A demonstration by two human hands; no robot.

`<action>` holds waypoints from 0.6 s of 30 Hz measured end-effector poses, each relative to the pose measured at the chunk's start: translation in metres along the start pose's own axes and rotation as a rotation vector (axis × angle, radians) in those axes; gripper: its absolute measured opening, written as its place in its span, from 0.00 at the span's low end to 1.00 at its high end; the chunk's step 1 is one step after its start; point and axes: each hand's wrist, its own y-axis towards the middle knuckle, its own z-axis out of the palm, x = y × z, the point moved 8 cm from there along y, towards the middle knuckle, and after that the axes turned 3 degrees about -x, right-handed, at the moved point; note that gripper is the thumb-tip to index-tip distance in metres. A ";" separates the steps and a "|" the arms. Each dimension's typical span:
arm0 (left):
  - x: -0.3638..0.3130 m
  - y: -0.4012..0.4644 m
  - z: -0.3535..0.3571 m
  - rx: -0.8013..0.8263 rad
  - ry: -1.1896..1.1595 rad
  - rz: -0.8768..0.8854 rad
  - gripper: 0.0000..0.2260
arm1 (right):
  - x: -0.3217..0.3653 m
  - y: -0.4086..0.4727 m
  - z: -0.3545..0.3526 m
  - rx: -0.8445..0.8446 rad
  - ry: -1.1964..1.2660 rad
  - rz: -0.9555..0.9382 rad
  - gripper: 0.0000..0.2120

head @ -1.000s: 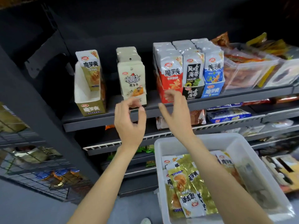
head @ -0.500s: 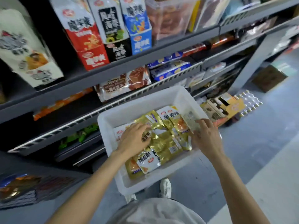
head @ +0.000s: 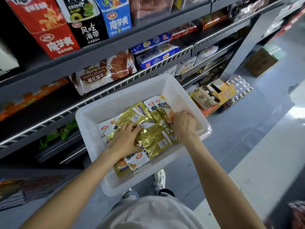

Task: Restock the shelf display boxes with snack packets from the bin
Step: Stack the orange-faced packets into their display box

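A white plastic bin (head: 90,123) sits below the shelves and holds several gold and white snack packets (head: 153,139). Both my hands are inside it. My left hand (head: 125,140) lies over the gold packets at the bin's left, fingers spread across them and thumb tucked against a packet's edge. At the bin's right side my right hand (head: 184,124) curls its fingers around a white and orange packet (head: 168,113). Above, on the top shelf, stand a red display box (head: 54,42), a black one (head: 89,32) and a blue one (head: 118,22), each full of packets.
Wafer biscuit bags (head: 105,75) and blue cracker packs (head: 156,55) fill the wire-fronted shelf just behind the bin. Cartons and a bottle pack (head: 237,90) lie on the floor to the right. My shoe (head: 159,179) shows under the bin.
One second ago both hands were raised at the top shelf boxes. They dropped into the bin, and since half a second ago both have dug further into the packets.
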 end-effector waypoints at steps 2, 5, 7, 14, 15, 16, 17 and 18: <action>0.002 0.002 0.000 -0.010 -0.002 0.000 0.43 | 0.012 -0.004 0.013 0.093 -0.068 -0.056 0.17; 0.003 0.003 0.001 -0.023 0.011 0.008 0.43 | 0.024 -0.008 0.022 0.128 0.050 -0.092 0.20; 0.003 0.002 0.000 -0.040 -0.004 0.019 0.42 | 0.038 -0.014 0.021 0.130 0.063 -0.153 0.18; 0.027 -0.020 -0.055 -0.331 -0.812 -0.271 0.22 | 0.060 -0.036 -0.033 -0.292 0.181 -0.370 0.21; 0.031 -0.024 -0.059 -0.327 -0.997 -0.318 0.19 | 0.062 -0.042 -0.047 -0.418 0.256 -0.445 0.21; 0.033 -0.027 -0.061 -0.294 -1.184 -0.353 0.18 | 0.064 -0.048 -0.056 -0.530 0.329 -0.518 0.20; 0.033 -0.030 -0.062 -0.251 -1.344 -0.370 0.17 | 0.066 -0.054 -0.062 -0.622 0.392 -0.588 0.18; 0.033 -0.032 -0.065 -0.220 -1.452 -0.369 0.16 | 0.068 -0.057 -0.065 -0.675 0.452 -0.648 0.16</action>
